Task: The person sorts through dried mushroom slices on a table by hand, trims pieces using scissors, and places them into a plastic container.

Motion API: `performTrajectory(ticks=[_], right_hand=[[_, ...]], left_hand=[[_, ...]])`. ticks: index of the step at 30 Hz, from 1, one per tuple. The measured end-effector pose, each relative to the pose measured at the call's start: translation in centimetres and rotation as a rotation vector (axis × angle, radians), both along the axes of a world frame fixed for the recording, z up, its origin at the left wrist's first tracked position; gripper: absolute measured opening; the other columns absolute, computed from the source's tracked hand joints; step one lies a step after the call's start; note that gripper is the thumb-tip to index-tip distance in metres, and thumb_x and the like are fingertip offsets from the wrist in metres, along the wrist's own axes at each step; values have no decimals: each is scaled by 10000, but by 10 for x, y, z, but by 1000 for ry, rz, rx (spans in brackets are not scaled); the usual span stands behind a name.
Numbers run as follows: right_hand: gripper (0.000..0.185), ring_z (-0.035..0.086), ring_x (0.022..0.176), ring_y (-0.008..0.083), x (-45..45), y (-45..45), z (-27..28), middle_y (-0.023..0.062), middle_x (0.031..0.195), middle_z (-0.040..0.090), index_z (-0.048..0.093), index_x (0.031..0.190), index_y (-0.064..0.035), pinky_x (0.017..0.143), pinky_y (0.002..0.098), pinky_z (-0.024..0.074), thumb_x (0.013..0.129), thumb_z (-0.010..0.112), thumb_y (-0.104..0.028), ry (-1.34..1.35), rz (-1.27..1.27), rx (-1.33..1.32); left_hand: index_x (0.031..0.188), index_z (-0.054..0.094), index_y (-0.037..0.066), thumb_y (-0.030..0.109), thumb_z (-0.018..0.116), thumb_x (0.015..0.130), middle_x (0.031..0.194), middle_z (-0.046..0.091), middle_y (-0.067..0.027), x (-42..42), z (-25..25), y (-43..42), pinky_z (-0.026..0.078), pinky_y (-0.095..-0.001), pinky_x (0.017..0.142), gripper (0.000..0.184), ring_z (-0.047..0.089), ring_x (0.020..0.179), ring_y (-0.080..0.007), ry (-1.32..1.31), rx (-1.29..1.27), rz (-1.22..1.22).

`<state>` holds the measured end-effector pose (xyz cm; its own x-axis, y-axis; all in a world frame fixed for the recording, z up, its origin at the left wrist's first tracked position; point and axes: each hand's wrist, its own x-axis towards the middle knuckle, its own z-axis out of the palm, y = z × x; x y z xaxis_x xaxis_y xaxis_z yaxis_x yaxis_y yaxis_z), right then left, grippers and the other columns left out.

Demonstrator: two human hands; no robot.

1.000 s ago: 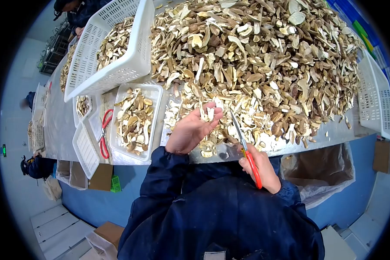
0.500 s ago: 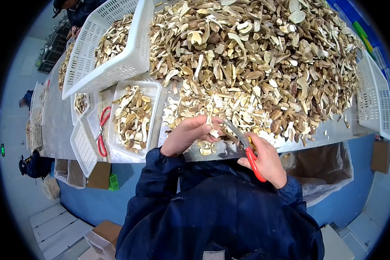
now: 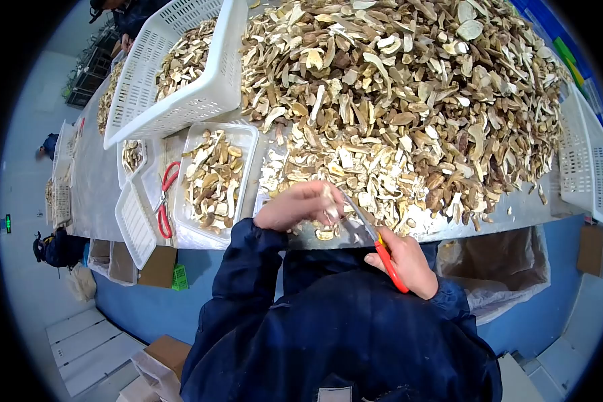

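Observation:
My left hand [image 3: 303, 205] is over the table's front edge, its fingers closed round a pale mushroom piece [image 3: 328, 194] and blurred by motion. My right hand [image 3: 407, 262] holds red-handled scissors [image 3: 390, 266], whose blades point up and left to beside the left fingertips. Beyond both hands lie pale trimmed pieces [image 3: 372, 177] and a large heap of dried mushroom slices [image 3: 409, 87]. To the left of my left hand, a clear tray [image 3: 251, 151] holds more slices.
A white perforated basket [image 3: 201, 100] with slices stands at the back left. Another pair of red scissors [image 3: 164, 199] lies beside a white lid [image 3: 135, 224]. At the right are a white basket [image 3: 583, 151] and, below the table, a lined box [image 3: 502, 268]. A co-worker [image 3: 137, 17] is at the far left.
My left hand has turned from palm up to fingers closed round a piece. The scissors have swung leftward toward it. The whole view has shifted slightly.

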<state>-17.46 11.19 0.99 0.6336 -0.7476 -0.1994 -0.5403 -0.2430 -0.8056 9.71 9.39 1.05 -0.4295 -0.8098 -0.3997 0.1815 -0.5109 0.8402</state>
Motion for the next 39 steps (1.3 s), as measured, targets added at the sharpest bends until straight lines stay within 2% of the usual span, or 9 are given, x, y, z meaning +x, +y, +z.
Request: performTrajectory(ticks=[6,9,13,21,22,25,30,34,39], right_hand=[[478,598,635,396,-6,1,1,190,646,581,515,1041,-9,565,442,446,814,700,-387,15,-79,42],[476,598,636,397,-7,1,4,189,654,585,513,1043,-8,564,443,443,817,697,-384,21,-87,33],[467,598,632,396,-9,1,6,189,656,588,512,1027,-7,558,443,441,820,693,-385,16,-102,59],[449,588,605,396,-11,-1,3,182,640,585,513,1004,-17,541,444,435,819,696,-382,27,-102,27],[445,586,601,395,-11,-2,3,179,639,585,514,1006,-19,538,444,434,818,698,-378,32,-104,38],[439,585,593,390,-11,-3,0,173,640,585,515,1019,-25,529,443,428,815,705,-364,6,-115,30],[444,584,589,388,-11,-5,-2,172,640,584,514,1038,-27,522,440,424,816,705,-361,-13,-106,27],[445,583,585,387,-11,-6,1,175,637,583,513,1040,-26,521,439,424,821,700,-366,-12,-106,26],[456,588,590,387,-13,-5,1,180,641,587,514,1042,-21,530,439,431,821,697,-376,0,-112,39]], left_hand=[[833,496,102,303,473,981,680,375,31,53,-40,-40,291,-211,498,251,343,607,-65,133,-36,430],[938,587,41,275,518,958,632,445,30,56,-37,-65,317,-211,508,245,370,552,-70,-398,-68,478],[1021,605,-5,279,635,860,858,673,-191,49,-57,-80,489,-392,721,328,644,796,-335,-1397,-461,314],[1067,601,17,243,643,845,797,653,-91,50,-61,-65,486,-355,645,319,616,680,-265,-966,-428,293],[1064,580,50,197,608,879,766,576,2,51,-52,-59,378,-228,496,238,524,627,-104,-446,-16,403],[1052,542,90,152,572,898,800,546,20,70,-55,-47,265,-173,444,169,482,648,-25,341,-76,354],[1124,474,44,269,565,908,1108,506,-86,60,-49,-29,394,-200,569,325,480,877,-158,626,69,526],[1070,526,43,282,538,949,971,545,-76,70,-56,-29,440,-216,580,268,527,820,-149,841,-12,589],[990,627,34,275,545,943,704,518,-21,83,-38,-47,424,-233,566,259,475,626,-111,-254,-138,826]])
